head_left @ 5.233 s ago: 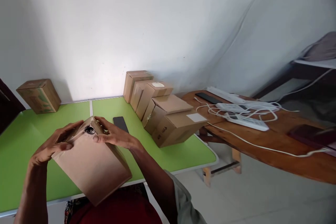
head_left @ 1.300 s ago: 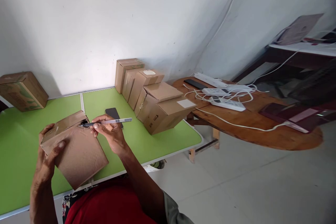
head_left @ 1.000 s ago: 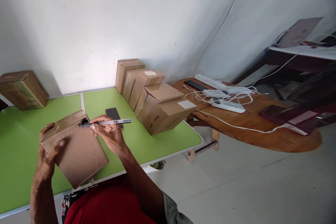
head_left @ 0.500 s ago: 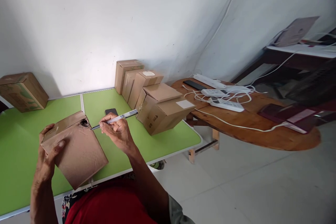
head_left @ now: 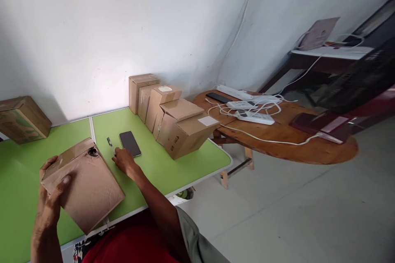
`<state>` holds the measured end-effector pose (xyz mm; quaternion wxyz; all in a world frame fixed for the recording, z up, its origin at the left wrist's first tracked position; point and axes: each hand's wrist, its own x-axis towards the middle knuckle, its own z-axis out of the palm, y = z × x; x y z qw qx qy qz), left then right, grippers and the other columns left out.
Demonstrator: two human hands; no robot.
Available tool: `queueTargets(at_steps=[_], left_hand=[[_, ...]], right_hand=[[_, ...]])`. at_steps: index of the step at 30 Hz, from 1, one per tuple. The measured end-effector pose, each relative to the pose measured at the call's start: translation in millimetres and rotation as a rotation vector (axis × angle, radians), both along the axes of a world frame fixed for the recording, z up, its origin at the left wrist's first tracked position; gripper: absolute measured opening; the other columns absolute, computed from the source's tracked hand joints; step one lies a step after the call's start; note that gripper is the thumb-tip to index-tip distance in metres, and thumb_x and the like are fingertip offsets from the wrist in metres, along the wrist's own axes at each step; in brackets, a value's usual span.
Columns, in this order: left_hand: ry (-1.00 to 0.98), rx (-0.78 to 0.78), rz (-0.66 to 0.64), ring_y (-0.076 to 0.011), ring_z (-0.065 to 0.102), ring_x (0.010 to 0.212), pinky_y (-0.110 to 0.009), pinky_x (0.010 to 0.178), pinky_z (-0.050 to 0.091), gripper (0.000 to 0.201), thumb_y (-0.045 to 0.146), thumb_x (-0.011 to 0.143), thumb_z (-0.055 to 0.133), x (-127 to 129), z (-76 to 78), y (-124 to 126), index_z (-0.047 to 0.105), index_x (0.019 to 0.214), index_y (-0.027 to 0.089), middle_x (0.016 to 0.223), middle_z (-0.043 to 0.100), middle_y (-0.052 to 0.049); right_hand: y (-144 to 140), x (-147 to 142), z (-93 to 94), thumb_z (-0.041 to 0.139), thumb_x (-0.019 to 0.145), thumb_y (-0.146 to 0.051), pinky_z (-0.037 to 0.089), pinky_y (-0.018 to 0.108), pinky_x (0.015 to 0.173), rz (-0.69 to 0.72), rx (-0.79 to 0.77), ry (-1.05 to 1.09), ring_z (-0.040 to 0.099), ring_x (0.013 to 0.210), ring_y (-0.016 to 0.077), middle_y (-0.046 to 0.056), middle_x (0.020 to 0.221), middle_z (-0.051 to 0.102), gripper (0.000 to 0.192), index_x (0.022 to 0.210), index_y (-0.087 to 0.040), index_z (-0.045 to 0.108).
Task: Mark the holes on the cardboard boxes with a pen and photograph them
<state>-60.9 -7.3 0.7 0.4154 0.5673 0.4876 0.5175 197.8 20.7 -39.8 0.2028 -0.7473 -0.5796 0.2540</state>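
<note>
Nothing here is coming through clearly enough to read. The nearest box (head_left: 185, 137) of the row is showing small dark print low on its side, too small to make out, and a blank-looking white label (head_left: 207, 121) on top. Another box (head_left: 162, 100) is wearing a white sticker (head_left: 165, 88), unreadable too.

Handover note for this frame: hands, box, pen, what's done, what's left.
Left hand: grips the cardboard box, tilted over the near edge of the green table.
Right hand: down on the table beside the phone, on or just off the pen; grip unclear.
Done: dark ragged hole at the box's top corner.
Left: box flaps look shut. Row of closed boxes stands at the far right.
</note>
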Motion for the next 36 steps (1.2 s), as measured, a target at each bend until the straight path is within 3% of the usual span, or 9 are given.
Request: queueTargets(at_steps=[4, 10, 16, 18, 21, 26, 29, 33, 36], left_hand=[[0.009, -0.004, -0.004, -0.0304, 0.067, 0.124, -0.034, 0.092, 0.059, 0.091, 0.064, 0.077, 0.091, 2, 2.3, -1, 0.057, 0.156, 0.034, 0.146, 0.067, -0.007], [-0.004, -0.003, 0.003, -0.0288, 0.067, 0.123, -0.031, 0.091, 0.059, 0.092, 0.063, 0.074, 0.093, 1, 1.7, -1, 0.058, 0.154, 0.033, 0.145, 0.067, -0.007], [0.029, 0.012, -0.009, -0.0317, 0.066, 0.127, -0.035, 0.093, 0.060, 0.091, 0.064, 0.078, 0.090, -2, -1.5, 2, 0.056, 0.156, 0.032, 0.149, 0.065, -0.009], [0.038, 0.012, -0.001, -0.0332, 0.067, 0.127, -0.037, 0.091, 0.060, 0.091, 0.065, 0.078, 0.089, -3, -3.1, 4, 0.056, 0.156, 0.032, 0.149, 0.065, -0.011], [0.009, -0.005, 0.010, -0.0309, 0.068, 0.123, -0.035, 0.089, 0.059, 0.091, 0.065, 0.077, 0.091, -2, -3.7, 4, 0.058, 0.156, 0.033, 0.143, 0.068, -0.008], [0.007, 0.005, -0.013, -0.0304, 0.067, 0.125, -0.034, 0.093, 0.059, 0.090, 0.064, 0.077, 0.090, -1, -0.3, 1, 0.057, 0.155, 0.033, 0.144, 0.068, -0.007], [0.040, 0.012, -0.010, -0.0329, 0.068, 0.127, -0.037, 0.092, 0.062, 0.088, 0.064, 0.080, 0.087, -2, -0.8, 3, 0.056, 0.155, 0.031, 0.147, 0.066, -0.009], [0.029, 0.000, 0.002, -0.0333, 0.071, 0.121, -0.037, 0.086, 0.065, 0.093, 0.064, 0.075, 0.089, -4, -6.0, 8, 0.056, 0.155, 0.030, 0.148, 0.066, -0.010], [-0.016, -0.030, 0.002, -0.0333, 0.072, 0.117, -0.037, 0.082, 0.065, 0.099, 0.065, 0.070, 0.092, -5, -9.5, 11, 0.057, 0.155, 0.030, 0.145, 0.068, -0.010]], right_hand=[[2, -15, -17.9, 0.063, 0.108, -0.013, 0.056, 0.037, 0.091, -0.008, -0.047, -0.054, 0.079, 0.123, 0.0338, 0.024, 0.131, 0.081, 0.023, 0.129, -0.013, 0.074], [1, -11, -23.4, 0.070, 0.109, -0.027, 0.056, 0.037, 0.092, -0.053, -0.018, -0.087, 0.078, 0.120, 0.0322, 0.020, 0.129, 0.080, 0.025, 0.131, -0.015, 0.073], [-4, 18, -28.5, 0.081, 0.102, -0.043, 0.045, 0.055, 0.117, -0.319, 0.059, -0.138, 0.052, 0.148, 0.0440, 0.034, 0.154, 0.059, 0.062, 0.148, -0.007, 0.061], [-2, 27, -31.5, 0.086, 0.095, -0.044, 0.043, 0.059, 0.118, -0.374, 0.037, -0.112, 0.052, 0.146, 0.0471, 0.037, 0.151, 0.059, 0.069, 0.145, -0.003, 0.062], [5, 37, -34.9, 0.089, 0.090, -0.038, 0.046, 0.055, 0.117, -0.401, 0.024, -0.037, 0.054, 0.146, 0.0460, 0.036, 0.149, 0.060, 0.067, 0.141, -0.002, 0.065], [13, 52, -38.0, 0.097, 0.076, -0.038, 0.052, 0.051, 0.113, -0.433, 0.025, 0.159, 0.060, 0.143, 0.0463, 0.036, 0.153, 0.061, 0.083, 0.143, -0.004, 0.061], [13, 62, -41.6, 0.098, 0.075, -0.036, 0.057, 0.049, 0.107, -0.433, 0.034, 0.323, 0.070, 0.131, 0.0439, 0.030, 0.138, 0.073, 0.066, 0.127, -0.009, 0.068], [-3, 70, -47.9, 0.088, 0.084, -0.029, 0.066, 0.043, 0.090, -0.395, 0.082, 0.632, 0.082, 0.101, 0.0325, 0.015, 0.107, 0.082, 0.032, 0.107, -0.017, 0.069], [-29, 68, -52.2, 0.087, 0.087, -0.036, 0.070, 0.043, 0.081, -0.330, 0.131, 0.907, 0.083, 0.089, 0.0283, 0.010, 0.099, 0.082, 0.032, 0.106, -0.018, 0.067]])
